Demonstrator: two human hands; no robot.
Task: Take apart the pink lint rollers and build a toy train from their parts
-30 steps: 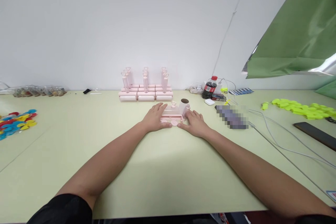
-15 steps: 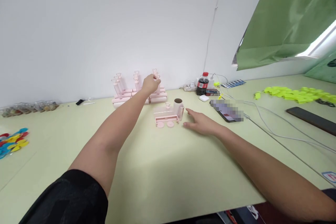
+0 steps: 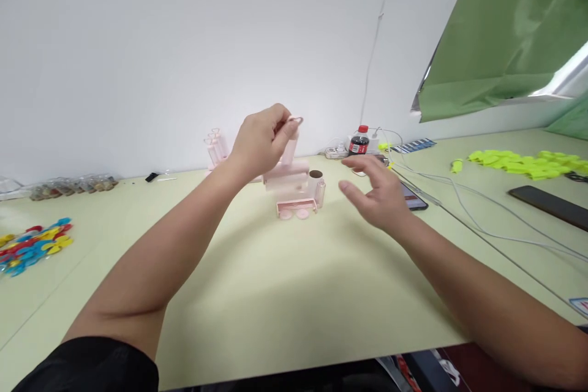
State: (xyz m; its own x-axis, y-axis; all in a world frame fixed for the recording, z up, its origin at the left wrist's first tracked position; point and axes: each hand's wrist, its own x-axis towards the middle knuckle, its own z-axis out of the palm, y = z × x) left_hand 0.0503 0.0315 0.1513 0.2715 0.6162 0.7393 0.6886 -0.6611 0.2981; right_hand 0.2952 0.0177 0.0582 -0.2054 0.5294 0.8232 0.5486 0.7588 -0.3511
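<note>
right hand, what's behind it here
Behind the right hand, a red-capped bottle shows its upper part and a phone one end; the hand covers the bottle's base and the rest of the phone.

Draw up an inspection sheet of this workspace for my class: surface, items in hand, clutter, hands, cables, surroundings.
Surface: pale green table with visible seams.
Spills: nothing seen.
Items: a pink roller held by its handle; nearby, a pink frame, two pink discs and an upright white roll.
Clutter: bottle, phone, yellow-green pieces, multicoloured pieces.
Left hand: pinching the roller's handle.
Right hand: open, holding nothing.
Cables: white cables lie loosely across the right side.
Surroundings: pale wall behind; green sheet hanging at right.
Other people: nothing seen.
</note>
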